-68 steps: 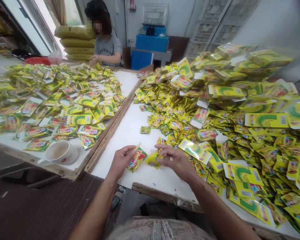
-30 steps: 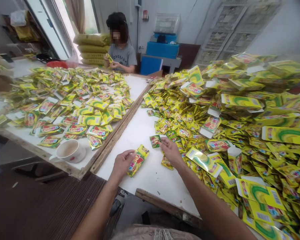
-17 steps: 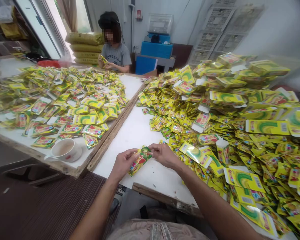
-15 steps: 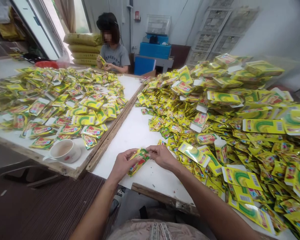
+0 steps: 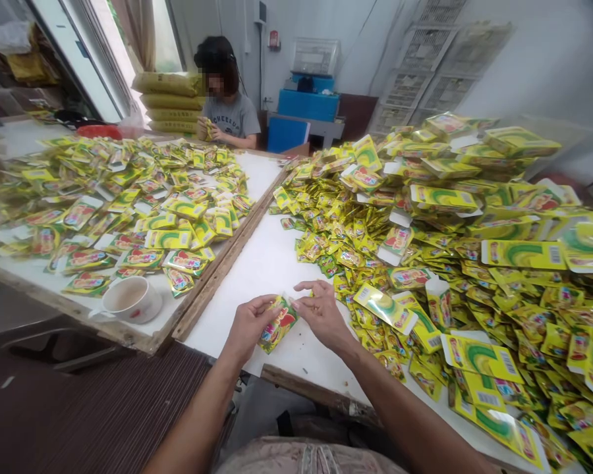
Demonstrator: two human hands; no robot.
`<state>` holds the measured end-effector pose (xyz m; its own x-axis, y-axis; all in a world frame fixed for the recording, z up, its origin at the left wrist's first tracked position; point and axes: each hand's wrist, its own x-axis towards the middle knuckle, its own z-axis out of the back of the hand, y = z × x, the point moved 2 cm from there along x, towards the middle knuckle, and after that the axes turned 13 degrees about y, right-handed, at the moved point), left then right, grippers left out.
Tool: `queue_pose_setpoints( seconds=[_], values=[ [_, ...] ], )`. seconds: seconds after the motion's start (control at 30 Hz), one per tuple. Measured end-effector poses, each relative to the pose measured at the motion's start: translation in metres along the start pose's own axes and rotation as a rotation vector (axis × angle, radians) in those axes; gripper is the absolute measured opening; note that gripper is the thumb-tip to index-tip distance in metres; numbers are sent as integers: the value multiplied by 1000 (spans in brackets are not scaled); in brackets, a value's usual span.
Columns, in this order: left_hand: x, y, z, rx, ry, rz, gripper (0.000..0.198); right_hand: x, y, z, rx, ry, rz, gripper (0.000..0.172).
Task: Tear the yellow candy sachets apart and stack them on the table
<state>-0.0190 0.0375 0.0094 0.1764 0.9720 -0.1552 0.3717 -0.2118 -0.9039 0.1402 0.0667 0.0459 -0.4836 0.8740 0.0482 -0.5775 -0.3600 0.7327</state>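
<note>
My left hand (image 5: pixel 250 327) is closed around a small yellow-and-green cardboard box (image 5: pixel 279 324) with red fruit printed on its front. The box is held tilted above the white tabletop, its upper end toward my right hand (image 5: pixel 322 315). There the right thumb is at or very near the box's top edge, while the index finger reaches out above it, apart from the thumb. Beside that hand lies a heap of small yellow sachets (image 5: pixel 348 253). Flat yellow cartons (image 5: pixel 385 306) rest on the heap, several with end flaps out.
Filled-looking boxes (image 5: pixel 168 238) are spread over the left table. A white cup with a brown drink (image 5: pixel 128 299) stands near its front corner. Wooden edging (image 5: pixel 227 253) runs between the tables. Across from me, a person (image 5: pixel 230 118) handles a yellow packet beside stacked sacks (image 5: pixel 170 102).
My right fingers have opened and lifted off the box's upper end, with the index finger stretching out. The left hand has turned the box more upright, its front now showing.
</note>
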Motion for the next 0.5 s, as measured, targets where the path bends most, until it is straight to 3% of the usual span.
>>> queue_pose_setpoints(
  seconds=[0.1, 0.23, 0.33, 0.43, 0.5],
  values=[
    [0, -1, -1, -40, -1, 9, 39, -1, 1, -6, 136, 162, -23, 25],
    [1, -2, -5, -45, 36, 52, 39, 0, 0, -14, 184, 188, -47, 23],
    [3, -2, -8, 14, 123, 79, 48, 5, -7, -16, 164, 79, -110, 21],
    [12, -8, -4, 220, 267, 155, 46, 5, -16, -8, 110, -70, -128, 15],
    [25, -26, 9, 357, 227, 161, 48, -1, -20, 4, 12, -141, -101, 18]
  ],
)
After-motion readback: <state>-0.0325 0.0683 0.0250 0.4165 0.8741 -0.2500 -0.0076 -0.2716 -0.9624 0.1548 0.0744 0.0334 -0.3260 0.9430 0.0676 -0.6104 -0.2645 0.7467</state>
